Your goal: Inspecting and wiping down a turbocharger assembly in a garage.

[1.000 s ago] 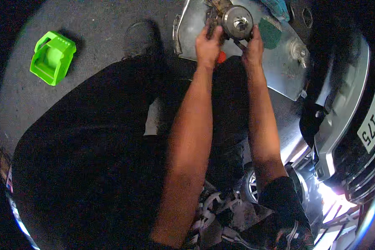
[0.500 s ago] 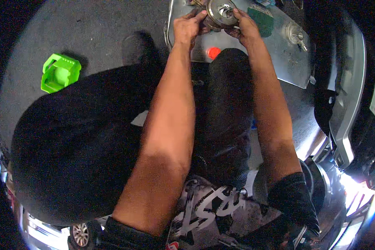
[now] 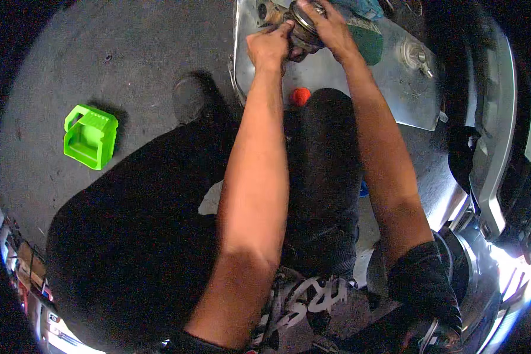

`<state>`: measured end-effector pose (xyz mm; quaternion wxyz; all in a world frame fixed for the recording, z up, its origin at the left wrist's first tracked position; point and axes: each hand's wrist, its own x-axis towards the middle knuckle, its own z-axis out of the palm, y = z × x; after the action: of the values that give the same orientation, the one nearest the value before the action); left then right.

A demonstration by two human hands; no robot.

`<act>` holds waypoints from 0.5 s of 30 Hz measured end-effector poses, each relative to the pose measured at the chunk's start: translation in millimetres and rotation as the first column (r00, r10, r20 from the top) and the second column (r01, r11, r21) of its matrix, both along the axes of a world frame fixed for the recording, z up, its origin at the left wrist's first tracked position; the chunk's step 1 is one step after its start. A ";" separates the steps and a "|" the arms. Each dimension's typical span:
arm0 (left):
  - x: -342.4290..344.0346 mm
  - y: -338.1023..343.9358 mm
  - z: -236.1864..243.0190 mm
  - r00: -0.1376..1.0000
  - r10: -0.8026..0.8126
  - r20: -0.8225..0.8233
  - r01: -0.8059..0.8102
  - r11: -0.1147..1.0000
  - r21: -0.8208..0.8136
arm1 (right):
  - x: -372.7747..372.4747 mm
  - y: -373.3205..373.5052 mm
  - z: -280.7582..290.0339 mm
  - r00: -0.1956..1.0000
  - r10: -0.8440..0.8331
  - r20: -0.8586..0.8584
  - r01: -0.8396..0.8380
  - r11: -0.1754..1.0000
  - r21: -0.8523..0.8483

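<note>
At the top of the head view I hold a metal turbocharger (image 3: 305, 36) over a grey metal sheet. It has a round, ribbed body and a shiny rim. My left hand (image 3: 270, 48) is wrapped round its left side, with the thumb toward the rim. From above and the right, my right hand (image 3: 331, 29) grips the rim, fingers over the round face, so most of that face is hidden. Beside my left hand shows a brownish metal piece with a round opening (image 3: 269, 12); whether it joins the turbocharger I cannot tell.
The metal sheet (image 3: 395, 97) bears a round metal part (image 3: 416, 56), a green pad (image 3: 369, 44) and a blue bundle (image 3: 363, 7). An orange-red cap (image 3: 300, 96) lies by my knee. On the dark floor, left, sits a bright green plastic holder (image 3: 91, 137). A vehicle bumper (image 3: 495, 147) stands right.
The turbocharger has been tilted, so its wheel face no longer points toward me. My right hand has moved up over the rim. The view has shifted slightly, with floor items lower.
</note>
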<state>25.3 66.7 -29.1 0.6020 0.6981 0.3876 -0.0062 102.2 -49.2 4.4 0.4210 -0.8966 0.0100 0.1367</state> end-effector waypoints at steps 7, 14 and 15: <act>-8.6 -18.8 -4.2 0.979 -0.083 0.185 0.137 0.944 -0.301 | 18.1 -16.8 -9.9 0.996 0.032 0.086 -0.015 0.983 -0.182; -13.2 -27.6 -23.7 0.933 -0.026 0.359 0.132 0.953 -0.273 | 19.9 -7.5 -8.6 0.993 0.071 0.100 -0.058 0.990 -0.125; -13.8 -33.1 -25.2 0.954 -0.015 0.298 0.065 0.985 -0.160 | 19.5 -8.7 -8.2 0.993 0.083 0.081 -0.069 0.985 -0.155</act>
<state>11.5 33.7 -54.4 0.7096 0.6456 0.2770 0.0534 121.7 -57.9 -3.8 0.3458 -0.9310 -0.0322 0.1122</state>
